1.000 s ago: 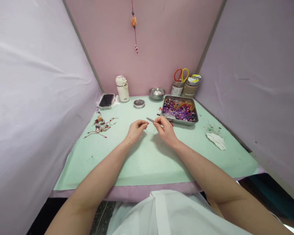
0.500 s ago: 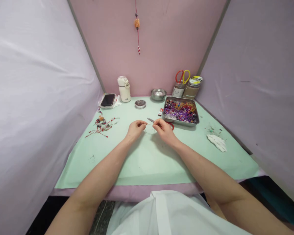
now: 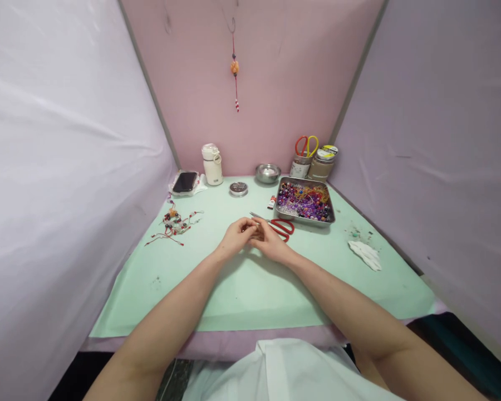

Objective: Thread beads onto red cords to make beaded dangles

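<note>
The left hand and right hand meet above the middle of the table, their fingers bent inward and touching or nearly so. Whether either set is closed on something I cannot tell; anything small between them is hidden by the fingers. The pose suggests close two-handed fingertip work, though its exact step cannot be read. Any move from here calls for a light pinch, steady wrists and a clear sight of the fingertips.

Just beyond the hands lie scissors with red handles, their blades pointing left and partly covered by the right hand; a reach to the far side should allow for the tip. Farther right sits a metal tray of mostly purple beads and tangled cord, with a small red-and-white item beside its left edge. A round dish stands beyond the hands. Beaded cords lie at left, and a white cloth at right.
</note>
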A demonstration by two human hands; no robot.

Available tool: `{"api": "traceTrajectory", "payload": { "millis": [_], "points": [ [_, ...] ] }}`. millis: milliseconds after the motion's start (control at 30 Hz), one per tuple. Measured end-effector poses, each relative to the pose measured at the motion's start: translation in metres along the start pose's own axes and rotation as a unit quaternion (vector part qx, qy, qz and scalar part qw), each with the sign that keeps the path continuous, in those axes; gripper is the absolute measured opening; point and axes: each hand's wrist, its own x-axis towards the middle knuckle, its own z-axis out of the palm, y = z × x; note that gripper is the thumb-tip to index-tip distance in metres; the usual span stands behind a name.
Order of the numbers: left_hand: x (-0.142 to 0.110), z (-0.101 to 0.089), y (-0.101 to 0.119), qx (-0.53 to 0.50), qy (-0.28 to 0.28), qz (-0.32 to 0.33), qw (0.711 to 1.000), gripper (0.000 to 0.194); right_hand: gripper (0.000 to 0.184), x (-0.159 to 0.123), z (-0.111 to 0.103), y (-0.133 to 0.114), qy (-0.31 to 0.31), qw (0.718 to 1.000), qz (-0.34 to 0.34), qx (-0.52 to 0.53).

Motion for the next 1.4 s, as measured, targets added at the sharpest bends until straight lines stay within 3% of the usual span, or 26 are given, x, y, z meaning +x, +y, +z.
{"api": "traceTrajectory", "payload": {
  "millis": [100,267,600,933,1267,1400],
  "points": [
    [-0.002,0.001,0.003,0.006,-0.008,0.001,1.0,0.012,0.046,0.001,0.003,-0.001,-0.019,0.998,0.043,0.047],
    [0.001,-0.004,0.0,0.064,-0.002,0.003,0.998,0.01,0.029,0.0,-0.003,-0.007,-0.004,0.995,0.095,0.002],
    [0.008,-0.013,-0.008,-0.02,-0.008,-0.092,0.996,0.023,0.021,-0.002,-0.013,-0.021,0.072,0.992,0.095,-0.051],
    [0.014,-0.012,-0.006,-0.104,0.059,-0.092,0.989,0.016,0.015,0.001,-0.014,-0.018,0.097,0.992,0.075,-0.027],
    [0.005,-0.022,-0.005,-0.041,-0.044,-0.036,0.998,0.025,0.016,0.003,-0.02,-0.011,0.109,0.991,0.076,-0.027],
    [0.005,-0.023,-0.004,-0.01,-0.06,-0.012,0.998,0.026,0.018,0.003,-0.02,-0.011,0.109,0.99,0.077,-0.049]
  ]
}}
